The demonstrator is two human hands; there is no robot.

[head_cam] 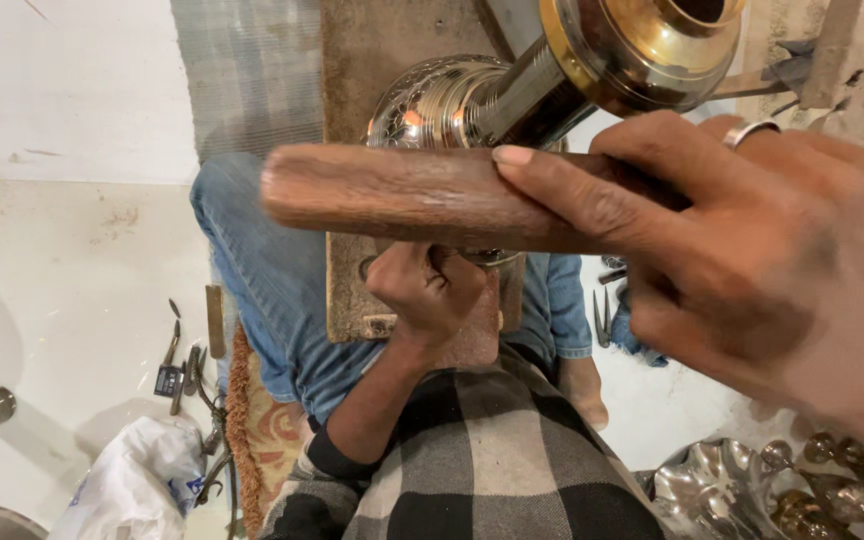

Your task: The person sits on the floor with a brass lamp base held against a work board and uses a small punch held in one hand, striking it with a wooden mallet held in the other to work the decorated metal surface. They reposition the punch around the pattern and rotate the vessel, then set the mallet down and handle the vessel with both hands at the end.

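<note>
Gripping a wooden mallet handle point(402, 197), the right hand point(742, 260) closes its fingers and thumb round the shaft, holding it level just in front of the engraved metal vessel point(432, 105) — the striking end is out of view. Below the vessel, the left hand point(427, 290) is curled shut against its underside, apparently steadying it or a small tool; which, cannot be told. The vessel lies tilted on a wooden block point(372, 60) across the lap, brass mouth point(652, 40) uppermost. Left of the vessel, small tools point(177, 365) lie on the floor — polished metal pieces point(752, 485) sit lower right.
</note>
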